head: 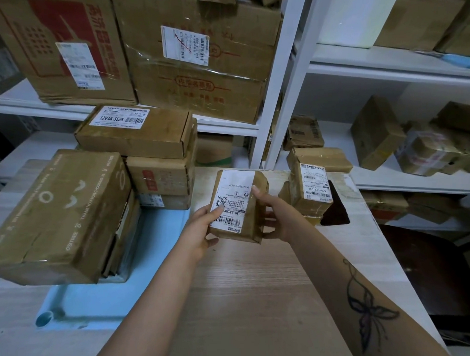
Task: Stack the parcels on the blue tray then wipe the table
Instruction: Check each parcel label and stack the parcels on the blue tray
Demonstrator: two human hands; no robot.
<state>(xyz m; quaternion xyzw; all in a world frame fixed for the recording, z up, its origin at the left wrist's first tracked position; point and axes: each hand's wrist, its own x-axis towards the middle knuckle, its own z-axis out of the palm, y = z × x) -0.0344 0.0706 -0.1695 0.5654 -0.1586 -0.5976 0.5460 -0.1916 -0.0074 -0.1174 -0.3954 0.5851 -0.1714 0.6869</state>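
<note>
small parcel: taped brown cardboard, white label up, held above the wood-grain table | left hand grips its left edge, right hand its right (thumb on top) | blue tray just left, smooth plastic, stacked boxes | remaining parcels beyond, upright.

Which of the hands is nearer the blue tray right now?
Left. The left hand grips the held parcel just right of the blue tray; the right hand is on the parcel's far side.
</note>
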